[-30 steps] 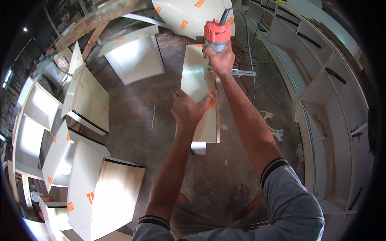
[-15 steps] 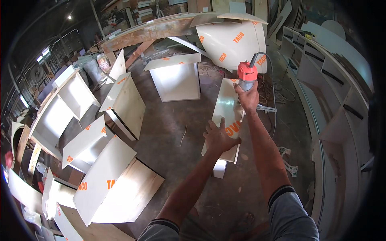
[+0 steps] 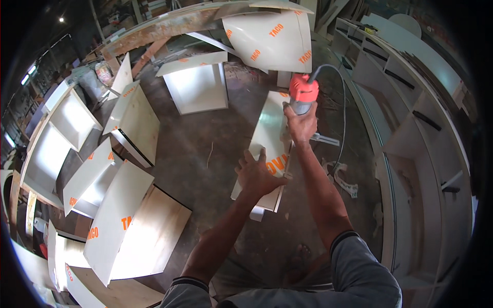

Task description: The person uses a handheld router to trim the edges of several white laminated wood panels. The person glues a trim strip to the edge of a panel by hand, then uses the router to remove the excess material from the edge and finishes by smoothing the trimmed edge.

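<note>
A red and grey corded trim router (image 3: 304, 94) stands upright at the far right edge of a white-faced panel (image 3: 266, 120). My right hand (image 3: 301, 123) is wrapped round the router's lower body, and its base is hidden behind my fingers. My left hand (image 3: 258, 173) lies spread on the near part of the panel, over orange lettering, with the thumb reaching its right edge. The panel's near end shows a bare wood edge, and a small white piece (image 3: 257, 213) sticks out below it. A dark power cord (image 3: 343, 97) loops from the router's top down to the right.
White drawer boxes with panel fronts (image 3: 119, 226) stand along the left, and another drawer box (image 3: 197, 87) at the far middle. A long cabinet frame (image 3: 382, 169) lines the right side. A curved white sheet (image 3: 269, 41) leans at the back. Crumpled tape strips (image 3: 345, 182) lie on the floor.
The whole view has shifted, so the scene sits further left and slightly higher. My right hand still grips the router at the panel's edge, and my left hand keeps its place on the panel.
</note>
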{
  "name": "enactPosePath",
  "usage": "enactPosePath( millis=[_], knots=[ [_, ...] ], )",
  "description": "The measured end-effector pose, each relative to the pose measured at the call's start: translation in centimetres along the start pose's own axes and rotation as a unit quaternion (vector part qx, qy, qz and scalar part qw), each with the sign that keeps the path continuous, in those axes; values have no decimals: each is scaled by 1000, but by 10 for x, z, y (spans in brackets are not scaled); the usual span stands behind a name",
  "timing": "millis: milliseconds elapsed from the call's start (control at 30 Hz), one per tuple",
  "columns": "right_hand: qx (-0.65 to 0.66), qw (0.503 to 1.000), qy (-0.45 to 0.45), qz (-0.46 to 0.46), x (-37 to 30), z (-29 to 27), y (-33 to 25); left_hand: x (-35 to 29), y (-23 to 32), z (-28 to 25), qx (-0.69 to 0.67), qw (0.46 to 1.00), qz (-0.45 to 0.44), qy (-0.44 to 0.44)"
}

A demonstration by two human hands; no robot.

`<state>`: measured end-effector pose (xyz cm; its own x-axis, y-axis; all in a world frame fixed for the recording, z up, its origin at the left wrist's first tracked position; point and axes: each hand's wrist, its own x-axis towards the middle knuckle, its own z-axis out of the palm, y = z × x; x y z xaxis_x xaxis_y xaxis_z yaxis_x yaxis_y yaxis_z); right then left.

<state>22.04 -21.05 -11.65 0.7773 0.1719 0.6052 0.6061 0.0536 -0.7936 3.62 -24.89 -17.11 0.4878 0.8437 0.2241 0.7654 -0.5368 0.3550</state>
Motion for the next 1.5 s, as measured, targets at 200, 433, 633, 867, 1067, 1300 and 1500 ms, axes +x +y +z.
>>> enactPosePath(
  millis=[200,433,633,867,1067,1300,1500],
  knots=[
    [1,1000,-5,26,-31,-17,0,-40,-1,1,23,999,-26,-12],
    [69,997,-29,31,-75,-49,-10,-105,-8,-17,-2,1000,-19,-22],
    [66,997,-31,25,-82,-43,-14,-80,-31,-22,-107,994,-12,24],
    [117,992,-25,-47,-89,-26,-23,87,-37,23,-204,954,-136,172],
    [171,983,-26,-54,-95,-19,-20,101,-36,44,-172,950,-108,235],
    [163,981,8,-99,-79,-8,-2,104,-26,49,-173,948,-79,253],
    [198,978,-5,-68,-59,5,-3,106,-20,48,-123,964,-105,211]
  ],
)
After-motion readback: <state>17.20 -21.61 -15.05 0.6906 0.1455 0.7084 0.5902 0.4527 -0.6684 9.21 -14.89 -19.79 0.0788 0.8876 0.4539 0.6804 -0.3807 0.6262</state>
